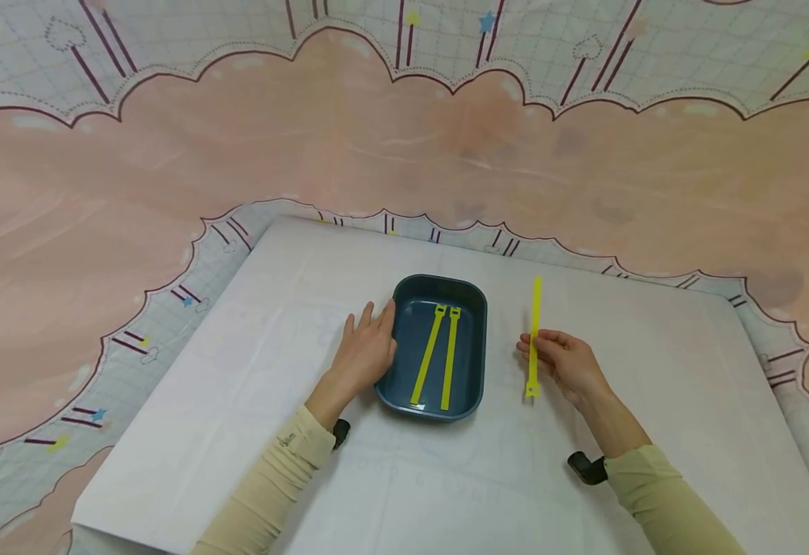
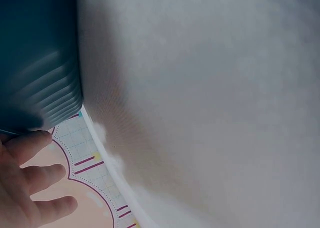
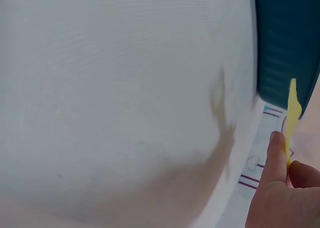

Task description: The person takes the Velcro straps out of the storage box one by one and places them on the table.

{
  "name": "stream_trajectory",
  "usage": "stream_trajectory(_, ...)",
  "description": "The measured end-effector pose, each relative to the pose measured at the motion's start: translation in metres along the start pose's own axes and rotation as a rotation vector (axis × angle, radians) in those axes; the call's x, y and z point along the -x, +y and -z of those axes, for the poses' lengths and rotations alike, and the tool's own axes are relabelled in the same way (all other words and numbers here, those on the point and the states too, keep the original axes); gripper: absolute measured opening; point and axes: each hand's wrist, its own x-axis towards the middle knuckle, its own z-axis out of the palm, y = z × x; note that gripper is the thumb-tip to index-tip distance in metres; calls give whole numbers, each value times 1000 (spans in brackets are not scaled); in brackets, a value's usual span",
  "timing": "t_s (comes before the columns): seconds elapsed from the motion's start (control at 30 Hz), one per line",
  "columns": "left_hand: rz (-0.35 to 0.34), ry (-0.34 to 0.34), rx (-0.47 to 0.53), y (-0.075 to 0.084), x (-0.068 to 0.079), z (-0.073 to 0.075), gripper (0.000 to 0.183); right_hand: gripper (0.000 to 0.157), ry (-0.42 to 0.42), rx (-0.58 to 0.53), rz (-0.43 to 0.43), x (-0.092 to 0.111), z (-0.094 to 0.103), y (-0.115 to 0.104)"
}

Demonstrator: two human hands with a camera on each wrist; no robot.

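Observation:
A dark blue rectangular tray (image 1: 482,347) stands on the white table. Inside it lie two yellow cable straps (image 1: 428,354), slotted heads at the far end. At the tray's left rim rests my left hand (image 1: 364,348), its fingers spread and fairly straight, the forefinger touching the outer wall. Right of the tray, my right hand (image 1: 571,366) pinches a third yellow strap (image 1: 535,308) between thumb and fingers near its middle. That strap is upright in the head view, slotted head towards me. In the right wrist view, the strap (image 3: 293,105) shows nearly edge-on above the fingertips.
A white sheet covers the table (image 1: 238,370). Beyond its edges spreads a patterned cloth (image 1: 349,154) in pink and pale blue. Black wrist cameras (image 1: 587,468) sit beneath both sleeves.

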Motion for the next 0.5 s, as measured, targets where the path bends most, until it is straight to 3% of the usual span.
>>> stream_trajectory(0.5,3,-7,5,1,2,1,57,43,13,16,-81,-9,0,17)
